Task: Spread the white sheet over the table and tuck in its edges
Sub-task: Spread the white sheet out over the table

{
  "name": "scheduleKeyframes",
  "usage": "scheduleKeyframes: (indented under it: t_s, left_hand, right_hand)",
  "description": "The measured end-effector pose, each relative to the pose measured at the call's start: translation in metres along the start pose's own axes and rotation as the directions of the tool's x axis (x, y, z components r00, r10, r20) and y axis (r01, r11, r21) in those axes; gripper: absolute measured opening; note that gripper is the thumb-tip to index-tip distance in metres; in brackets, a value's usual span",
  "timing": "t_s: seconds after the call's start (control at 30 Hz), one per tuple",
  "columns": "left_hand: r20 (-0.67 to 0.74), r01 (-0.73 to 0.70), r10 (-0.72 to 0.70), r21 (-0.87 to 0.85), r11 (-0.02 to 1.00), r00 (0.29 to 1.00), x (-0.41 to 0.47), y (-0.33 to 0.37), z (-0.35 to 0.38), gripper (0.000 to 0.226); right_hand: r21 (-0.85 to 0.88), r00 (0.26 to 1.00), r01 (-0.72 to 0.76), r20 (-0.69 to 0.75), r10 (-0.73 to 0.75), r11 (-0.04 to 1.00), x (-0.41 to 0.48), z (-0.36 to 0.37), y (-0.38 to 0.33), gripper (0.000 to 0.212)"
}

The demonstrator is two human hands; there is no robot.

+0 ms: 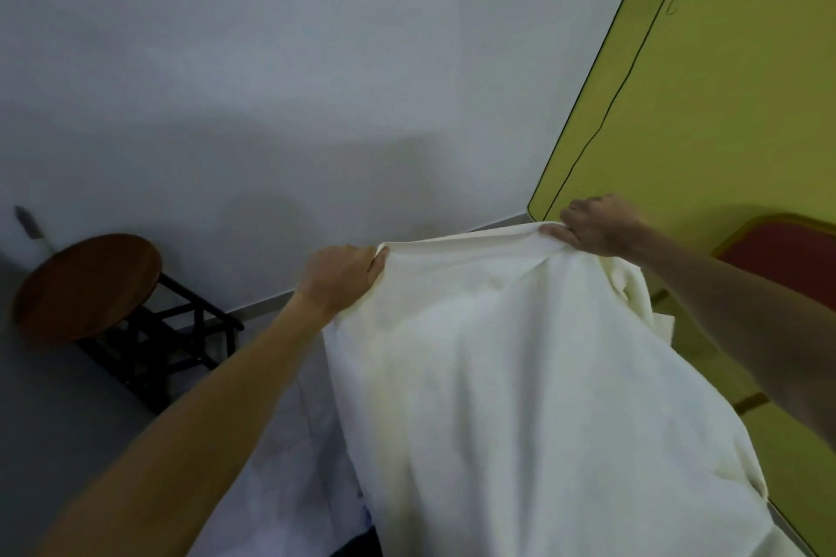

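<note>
— Up in front of the wall (pixel 226 81), what do the hands hold?
— Both grip the top edge of the sheet (pixel 520 375). The left hand (pixel 341 280) is closed on its left end, the right hand (pixel 597 224) is closed on its right end, and the edge sags a little between them.
— And the sheet itself?
— It hangs down from the hands, in folds. A stool (pixel 88 285) stands at the left, well apart.

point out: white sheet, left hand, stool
white sheet (pixel 520 375): head view, middle of the hanging cloth.
left hand (pixel 344 280): head view, back of the hand.
stool (pixel 86 280): head view, centre of the round wooden seat.
</note>
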State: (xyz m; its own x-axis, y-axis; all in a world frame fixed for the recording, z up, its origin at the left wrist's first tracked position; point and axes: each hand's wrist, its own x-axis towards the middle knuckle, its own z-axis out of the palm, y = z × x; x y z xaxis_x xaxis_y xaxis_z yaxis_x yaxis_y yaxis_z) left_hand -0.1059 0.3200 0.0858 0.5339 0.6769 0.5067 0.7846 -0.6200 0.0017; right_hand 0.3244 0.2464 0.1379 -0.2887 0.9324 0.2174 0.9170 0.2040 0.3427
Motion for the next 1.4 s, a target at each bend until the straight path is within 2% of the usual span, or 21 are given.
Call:
scheduleKeyframes:
  t_s: [0.1,0.2,0.3,0.37,0.5,0.6,0.8,0.9,1.0,1.1,1.23,1.4]
  left_hand:
    - [-0.028,-0.026,0.026,0.007,1.000,0.999,0.026,-0.023,0.014,0.051]
    - [0.004,-0.017,0.017,-0.017,1.000,1.000,0.040,-0.040,0.032,0.050]
    - [0.041,0.014,-0.014,-0.010,1.000,0.999,0.042,-0.053,0.054,0.045]
    - [0.084,0.032,-0.033,0.005,0.999,0.996,0.038,-0.062,0.070,0.039]
    - [0.270,0.128,-0.132,0.032,0.991,0.954,0.017,-0.075,0.100,0.043]
    - [0.340,0.114,-0.099,-0.025,0.993,0.935,-0.003,-0.073,0.122,0.048]
    - [0.335,0.033,0.026,-0.169,0.985,0.942,-0.019,-0.042,0.147,0.049]
    - [0.274,-0.055,0.133,-0.275,0.960,0.952,-0.018,-0.016,0.153,0.046]
    - [0.340,-0.111,0.242,-0.363,0.925,0.909,-0.014,0.012,0.153,0.049]
    - [0.425,-0.169,0.351,-0.409,0.897,0.835,-0.007,0.047,0.152,0.059]
    - [0.443,-0.289,0.525,-0.496,0.819,0.727,0.005,0.102,0.149,0.062]
    - [0.349,-0.446,0.722,-0.604,0.660,0.597,0.005,0.175,0.139,0.060]
  right_hand:
    - [-0.043,1.000,0.029,0.004,-0.028,0.999,0.039,0.007,0.009,0.086]
    - [-0.025,0.999,0.036,0.014,-0.036,0.999,0.067,0.023,0.012,0.087]
    - [-0.047,0.998,0.057,-0.028,-0.058,0.997,0.090,0.044,0.013,0.077]
    - [-0.091,0.998,0.059,0.024,-0.058,0.994,0.104,0.063,0.011,0.071]
    - [-0.034,0.971,-0.049,0.234,0.056,0.998,0.112,0.096,-0.001,0.068]
    - [0.050,0.946,-0.142,0.302,0.120,0.989,0.103,0.111,-0.009,0.069]
    - [0.137,0.871,-0.354,0.409,0.273,0.925,0.059,0.139,-0.017,0.072]
    - [0.151,0.821,-0.479,0.425,0.381,0.865,0.030,0.150,-0.035,0.068]
    - [0.203,0.736,-0.620,0.484,0.473,0.757,-0.007,0.154,-0.071,0.070]
    - [0.243,0.638,-0.739,0.552,0.537,0.628,-0.053,0.145,-0.113,0.073]
    - [0.170,0.424,-0.896,0.599,0.679,0.410,-0.125,0.116,-0.160,0.062]
    - [0.050,0.183,-0.980,0.628,0.756,0.195,-0.217,0.078,-0.200,0.065]
